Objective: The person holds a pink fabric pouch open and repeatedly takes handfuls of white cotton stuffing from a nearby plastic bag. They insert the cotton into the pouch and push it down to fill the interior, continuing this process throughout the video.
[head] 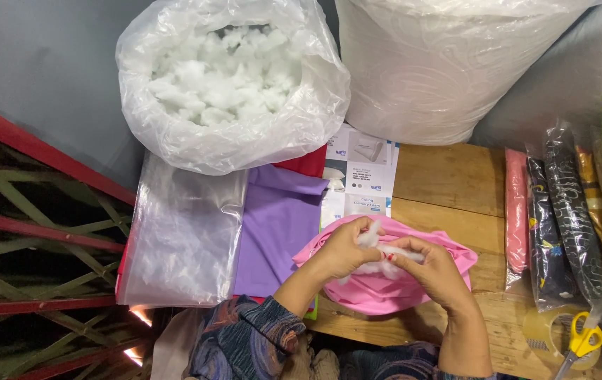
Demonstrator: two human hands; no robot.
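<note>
Overhead, two big clear plastic sacks are leaning at the far side: a sealed white roll of stuffing [441, 63] and, beside it, an open bag of loose polyester fibre [227, 77] showing plenty of white fluff inside. Nearer you, flat purple fabric [280, 225] and an empty clear bag [185, 239] are lying on the left of the wooden table [448, 176], while bagged patterned fabrics [561, 225] are stacking up along the right edge. A roll of tape [543, 327] and yellow-handled scissors [582, 338] are sitting at the near right corner.

You are working at the pink fabric cover [385, 288], which is resting on the table in front of you. Your left hand [346, 250] is pinching its open edge, and your right hand [431, 271] is gripping a tuft of white stuffing [385, 250] at the opening. Judging by how limp and flat the cover is lying, filling is looking barely begun, with most of it left to do.
</note>
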